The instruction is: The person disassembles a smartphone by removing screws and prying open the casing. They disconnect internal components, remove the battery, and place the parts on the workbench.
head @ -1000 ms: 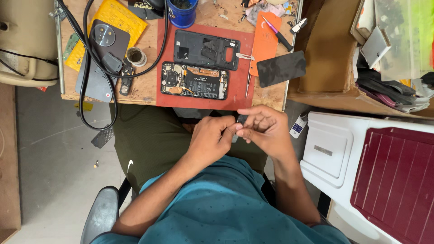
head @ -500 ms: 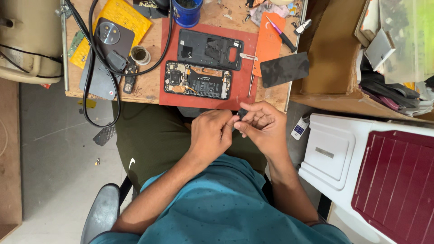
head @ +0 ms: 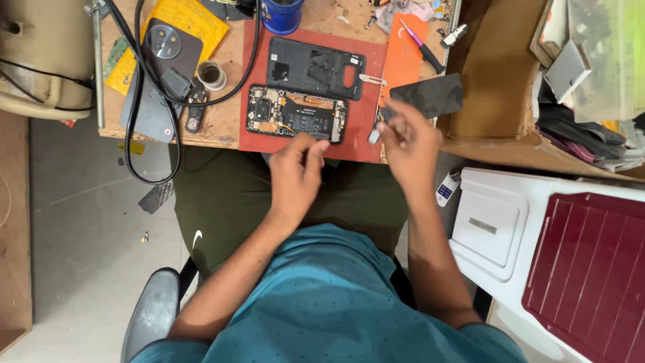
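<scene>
My left hand [head: 294, 176] hovers over my lap just below the table edge, thumb and fingers pinched together, with nothing visible in them. It is nearest the opened phone [head: 296, 122], whose circuit board shows, lying on the red mat [head: 363, 138]. My right hand [head: 408, 144] reaches onto the mat's right edge, fingers closed on thin metal tweezers [head: 372, 135]. The tweezers' tip sticks out below the fingers. The phone's black back cover [head: 314, 68] lies above the opened phone.
A dark screen panel [head: 430, 95] and a screwdriver [head: 421, 37] rest by an orange mat [head: 403, 57]. A grey phone [head: 160, 77], black cables [head: 138, 101], a tape roll [head: 211, 74] and a blue cup [head: 282, 13] fill the left. A cardboard box [head: 494, 81] and white case [head: 490, 222] stand right.
My hands were joined over my lap, working something small. They have parted: the right hand went up to the tweezers on the mat and the left moved toward the table edge. The camera moved closer.
</scene>
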